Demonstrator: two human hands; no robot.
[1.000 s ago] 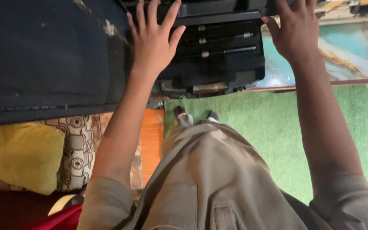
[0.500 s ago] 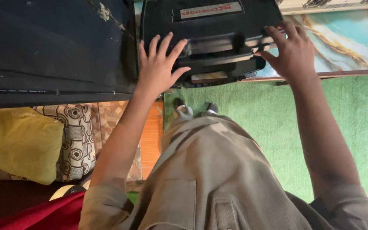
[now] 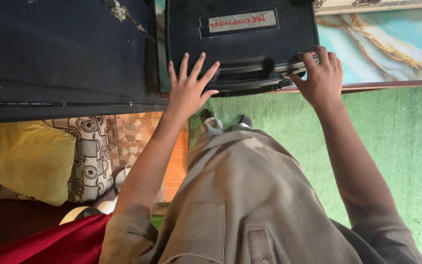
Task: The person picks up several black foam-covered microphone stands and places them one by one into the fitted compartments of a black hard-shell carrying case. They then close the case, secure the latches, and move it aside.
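Shirt: beige shirt (image 3: 250, 195) nearest the camera, both forearms reaching out from it.
Floor: green carpet (image 3: 391, 146) beneath the right forearm; yellow cushion (image 3: 20, 166) well off to the left.
Left hand: left hand (image 3: 189, 88) flat, fingers (image 3: 184, 66) spread wide, resting on the case's near edge, gripping nothing.
Right hand: right hand (image 3: 321, 78), fingers curled over the case's right front corner.
Case: black hard case (image 3: 240, 44) under both hands, its handle (image 3: 245, 71) between them.
Beyond: marbled turquoise surface (image 3: 387, 44) past the right fingertips.
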